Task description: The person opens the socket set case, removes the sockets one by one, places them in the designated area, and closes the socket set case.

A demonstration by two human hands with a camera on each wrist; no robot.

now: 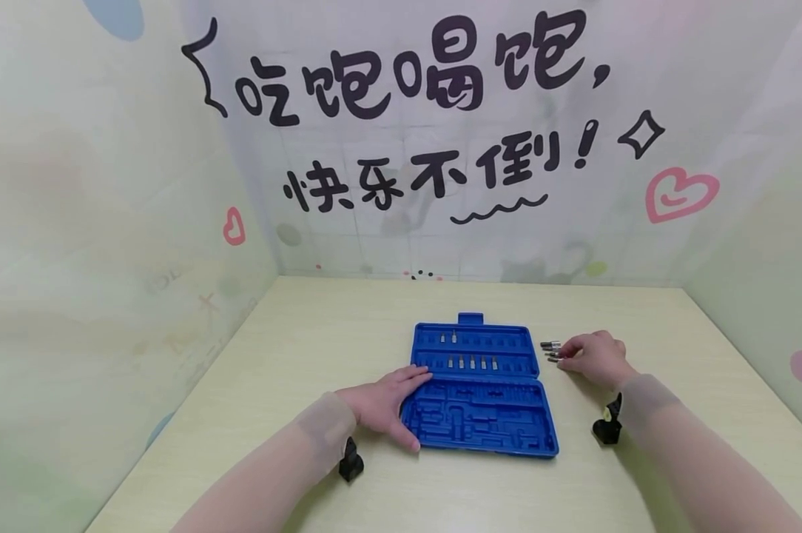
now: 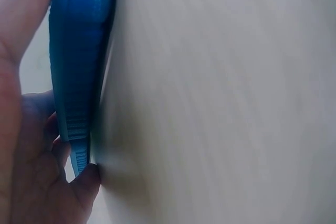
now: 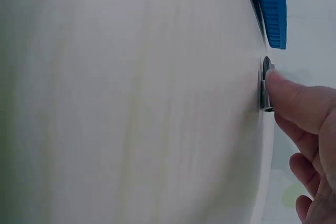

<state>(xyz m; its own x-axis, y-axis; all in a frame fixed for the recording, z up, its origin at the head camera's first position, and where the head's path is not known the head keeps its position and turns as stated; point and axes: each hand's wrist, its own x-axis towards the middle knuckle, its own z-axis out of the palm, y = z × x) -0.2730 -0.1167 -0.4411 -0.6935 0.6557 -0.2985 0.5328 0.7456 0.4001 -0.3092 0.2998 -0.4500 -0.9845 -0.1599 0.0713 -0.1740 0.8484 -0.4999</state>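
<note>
A blue plastic tool case [image 1: 487, 440] lies opened flat on the table. My left hand [image 1: 382, 406] rests on its left edge, fingers stretched across the corner near the hinge and thumb along the front side. In the left wrist view the case wall [image 2: 79, 66] stands between thumb and fingers. To the right of the case, my right hand [image 1: 597, 358] pinches a small metal bit socket [image 3: 266, 93] with thumb and forefinger, close over the table. Other loose bit sockets [image 1: 549, 345] lie beside its fingertips. Several bit sockets [image 1: 472, 363] stand in the case's far half.
The pale wooden table [image 1: 334, 326] extends around the case. A printed cloth wall [image 1: 388, 244] rises behind the table, with more on both sides. A latch tab [image 1: 470, 318] sticks out from the case's far edge. Black wrist cameras [image 1: 351, 463] hang under both sleeves.
</note>
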